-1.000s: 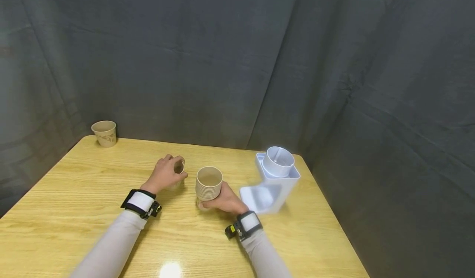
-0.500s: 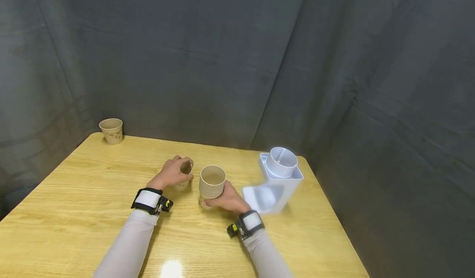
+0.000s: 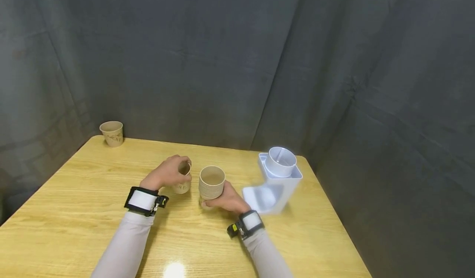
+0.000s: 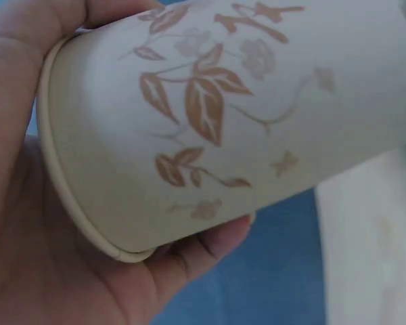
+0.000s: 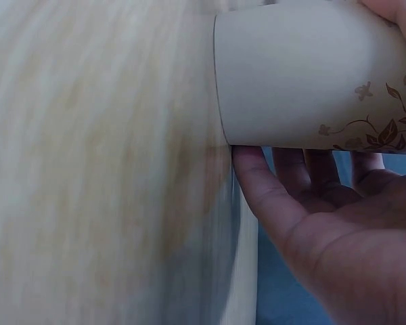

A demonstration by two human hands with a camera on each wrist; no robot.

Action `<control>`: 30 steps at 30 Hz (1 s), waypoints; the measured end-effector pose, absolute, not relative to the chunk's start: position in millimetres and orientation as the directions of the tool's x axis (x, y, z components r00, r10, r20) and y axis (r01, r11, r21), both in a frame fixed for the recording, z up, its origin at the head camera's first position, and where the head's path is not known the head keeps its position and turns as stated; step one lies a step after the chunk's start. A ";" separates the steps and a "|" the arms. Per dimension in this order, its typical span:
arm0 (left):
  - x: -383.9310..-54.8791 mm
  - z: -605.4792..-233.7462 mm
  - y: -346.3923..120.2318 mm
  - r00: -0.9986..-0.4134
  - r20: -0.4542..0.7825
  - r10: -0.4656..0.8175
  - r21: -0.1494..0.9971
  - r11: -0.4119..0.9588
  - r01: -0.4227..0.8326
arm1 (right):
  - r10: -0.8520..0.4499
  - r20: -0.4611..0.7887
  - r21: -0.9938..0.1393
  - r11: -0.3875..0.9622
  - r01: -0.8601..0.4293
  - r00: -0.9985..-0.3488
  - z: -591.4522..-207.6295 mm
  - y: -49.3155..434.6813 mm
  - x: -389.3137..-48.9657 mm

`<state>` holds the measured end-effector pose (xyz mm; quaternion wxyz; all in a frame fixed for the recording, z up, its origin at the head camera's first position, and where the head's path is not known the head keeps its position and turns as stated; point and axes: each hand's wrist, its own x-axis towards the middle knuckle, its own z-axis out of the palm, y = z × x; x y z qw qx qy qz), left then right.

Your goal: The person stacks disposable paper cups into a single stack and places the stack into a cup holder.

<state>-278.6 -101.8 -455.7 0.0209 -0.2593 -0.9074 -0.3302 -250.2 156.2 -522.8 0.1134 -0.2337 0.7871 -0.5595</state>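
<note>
My left hand [image 3: 168,173] grips a beige paper cup [image 3: 182,187] from above, its fingers and thumb around the rim. Brown leaf and flower prints cover that paper cup [image 4: 203,108] in the left wrist view. Just to its right stands a stack of nested paper cups [image 3: 211,187], mouths up. My right hand [image 3: 229,199] holds this stack low on its side, thumb in front. In the right wrist view the lowest cup [image 5: 311,81] has its base right at the tabletop, with fingers along its side.
Another printed paper cup [image 3: 112,135] stands at the table's far left corner. Right of the stack is a white plastic holder [image 3: 283,187] with a round tube on top and a low tray. Dark curtains [image 3: 193,63] enclose the wooden table [image 3: 200,245] behind and at the sides.
My left hand has moved slightly closer to the stack with its cup, and more of that cup shows beneath the hand. The right hand keeps its hold on the stack.
</note>
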 end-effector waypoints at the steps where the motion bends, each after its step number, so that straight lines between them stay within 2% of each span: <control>1: -276.4 -451.7 -102.4 -0.865 0.227 0.447 0.580 0.651 0.489 | -0.494 0.082 -0.933 0.267 -0.241 -0.865 -522.7 155.6 -250.3; 8: -262.2 -425.9 -105.8 -0.868 0.360 0.341 0.562 0.663 0.494 | -0.484 0.071 -0.924 0.298 -0.241 -0.872 -520.6 153.2 -251.0; 13: -257.4 -413.9 -103.5 -0.760 0.579 0.295 0.505 0.602 0.619 | -0.487 0.073 -0.926 0.290 -0.240 -0.870 -520.3 150.7 -252.9; 16: -253.2 -408.4 -100.2 -0.690 0.666 0.283 0.485 0.539 0.689 | -0.494 0.075 -0.929 0.281 -0.241 -0.866 -520.4 147.7 -253.8; 25: -248.1 -405.4 -93.6 -0.610 0.728 0.313 0.469 0.421 0.777 | -0.504 0.069 -0.933 0.272 -0.234 -0.861 -522.2 141.9 -255.7; 30: -248.5 -408.3 -87.5 -0.598 0.713 0.366 0.470 0.382 0.795 | -0.515 0.069 -0.931 0.274 -0.241 -0.854 -522.5 141.3 -255.7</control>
